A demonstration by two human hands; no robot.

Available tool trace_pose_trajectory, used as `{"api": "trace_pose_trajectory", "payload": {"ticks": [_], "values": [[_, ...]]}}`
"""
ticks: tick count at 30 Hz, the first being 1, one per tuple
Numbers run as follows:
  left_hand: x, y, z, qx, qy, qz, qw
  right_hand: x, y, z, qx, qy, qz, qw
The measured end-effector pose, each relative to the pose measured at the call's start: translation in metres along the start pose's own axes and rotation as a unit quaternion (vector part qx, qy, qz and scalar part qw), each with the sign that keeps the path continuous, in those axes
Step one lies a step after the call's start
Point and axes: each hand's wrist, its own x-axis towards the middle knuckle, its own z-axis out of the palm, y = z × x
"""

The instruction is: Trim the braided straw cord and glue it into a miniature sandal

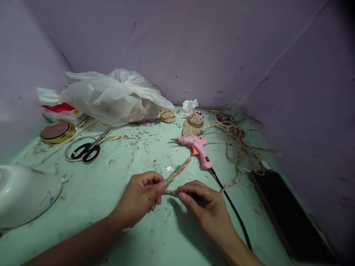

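Observation:
My left hand (144,193) pinches a braided twine cord (179,170) between thumb and fingers. One end of the cord sticks up and to the right past the fingertips. A short stretch of it spans to my right hand (206,207), whose thumb and forefinger are closed on it. Beyond the right hand the braid runs on toward a tangle of brown twine (239,142). A pink glue gun (198,146) lies on its side just past the cord, nozzle to the left. Behind the glue gun is a woven twine piece (192,125) with red beads at its top.
Black-handled scissors (91,147) lie at the left, near a round tin (57,131) and a white plastic bag (111,98). A white bowl-like object (24,195) stands at front left. A black phone (288,214) and the glue gun's cord (235,210) are at right.

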Motion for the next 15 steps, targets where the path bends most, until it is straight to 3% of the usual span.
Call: {"api": "trace_pose_trajectory", "payload": {"ticks": [5,15], "values": [[0.0,-0.001,0.011,-0.015,-0.007,0.016,1.0,0.003,-0.006,0.01,0.127,0.008,0.175,0.976],[-0.001,0.001,0.015,0.054,-0.014,0.035,0.998,0.009,-0.002,0.012,0.244,0.027,0.2,0.949]]}}
